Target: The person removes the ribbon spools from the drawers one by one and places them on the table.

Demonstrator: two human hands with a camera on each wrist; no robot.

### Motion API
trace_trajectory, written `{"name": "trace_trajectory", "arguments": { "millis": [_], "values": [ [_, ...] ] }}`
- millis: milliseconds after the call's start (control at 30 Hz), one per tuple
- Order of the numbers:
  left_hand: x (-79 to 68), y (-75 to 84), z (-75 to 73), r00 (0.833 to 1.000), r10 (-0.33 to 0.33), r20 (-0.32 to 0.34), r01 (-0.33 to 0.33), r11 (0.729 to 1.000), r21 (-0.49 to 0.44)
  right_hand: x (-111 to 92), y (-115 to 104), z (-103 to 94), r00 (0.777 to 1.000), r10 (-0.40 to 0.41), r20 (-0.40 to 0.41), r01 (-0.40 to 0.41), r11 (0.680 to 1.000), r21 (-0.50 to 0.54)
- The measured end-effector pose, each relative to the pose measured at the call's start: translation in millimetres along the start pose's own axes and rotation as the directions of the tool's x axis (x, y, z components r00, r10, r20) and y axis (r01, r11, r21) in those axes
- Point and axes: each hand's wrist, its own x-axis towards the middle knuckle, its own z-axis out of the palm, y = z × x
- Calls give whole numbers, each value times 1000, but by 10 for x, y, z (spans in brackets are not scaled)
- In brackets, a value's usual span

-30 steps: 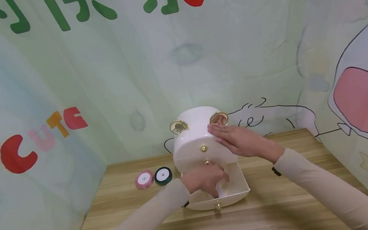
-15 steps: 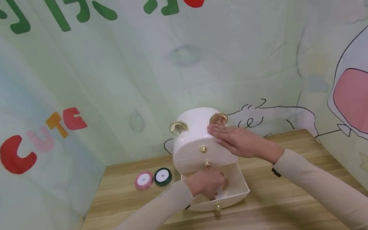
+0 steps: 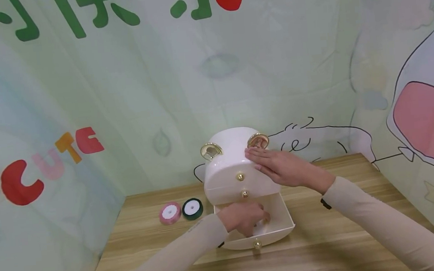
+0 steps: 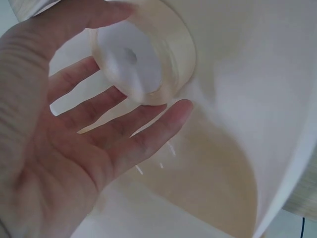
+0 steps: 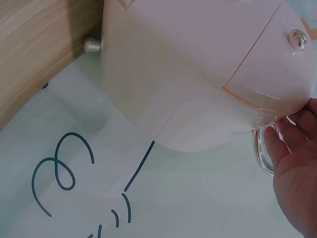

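Observation:
A white storage box [image 3: 240, 185] with gold ear-shaped pieces and gold knobs stands on the table, its bottom drawer [image 3: 282, 216] pulled out. My left hand [image 3: 243, 218] is down inside that drawer. In the left wrist view, its thumb and fingers pinch a spool of cream ribbon [image 4: 131, 57] with a white core. The head view mostly hides this spool behind the hand. My right hand [image 3: 281, 166] rests with straight fingers on the box's upper right side, just below the right gold ear [image 3: 258, 140]. Its fingers also show at the box's edge in the right wrist view.
To the left of the box, a pink ribbon spool [image 3: 170, 212] and a dark green ribbon spool [image 3: 192, 208] lie flat on the wooden table [image 3: 145, 245]. A printed curtain [image 3: 159, 93] hangs close behind the box and along both sides.
My left hand's thumb and fingers have drawn closer together inside the drawer and sunk slightly lower. The right hand has stayed on the box.

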Motion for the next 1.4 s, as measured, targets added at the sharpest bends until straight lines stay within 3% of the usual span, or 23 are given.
{"name": "trace_trajectory", "arguments": {
  "millis": [367, 633, 933, 1233, 1400],
  "values": [
    [-9, -33, 65, 1000, 9, -22, -9, 999, 34, -6, -19, -15, 1000, 5, 9, -6, 1000, 8],
    [-36, -60, 96, 1000, 11, -16, -11, 999, -33, -7, -33, -25, 1000, -5, 3, 5, 1000, 4],
    [-98, -108, 32, 996, 76, -51, -80, 993, -86, -11, -25, -22, 1000, 3, 5, -3, 1000, 7],
    [-223, -103, -60, 994, 51, -94, -60, 993, -105, -12, -22, -36, 1000, 7, -1, -7, 1000, 9],
    [-328, -107, -90, 996, 9, -88, -25, 983, -183, -5, -39, -35, 1000, -1, 1, 1, 1000, 16]
  ]
}}
